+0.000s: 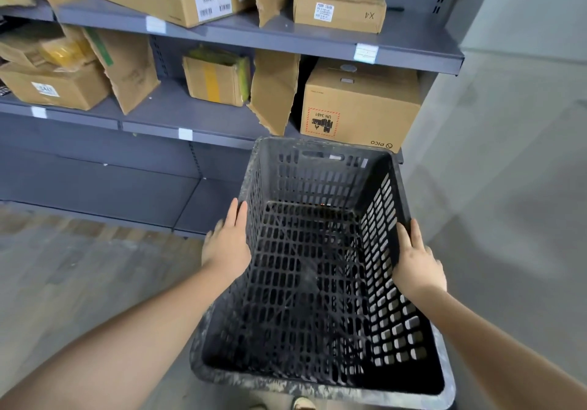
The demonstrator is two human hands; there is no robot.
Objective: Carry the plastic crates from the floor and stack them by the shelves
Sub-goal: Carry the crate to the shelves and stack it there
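A black plastic crate (320, 155) with slotted walls and floor fills the lower middle of the view, empty and held off the floor. My left hand (227, 246) presses flat on the outside of its left rim. My right hand (417, 262) grips the right rim, fingers along the outer wall. The crate's far end points at the grey metal shelves (222, 125), close to the lower shelf edge. No other crate shows.
The shelves carry several cardboard boxes, among them a large one marked UN 3481 (360, 106) just beyond the crate. A grey wall (524, 123) stands to the right. Grey concrete floor (79, 266) spreads at left below the bottom shelf.
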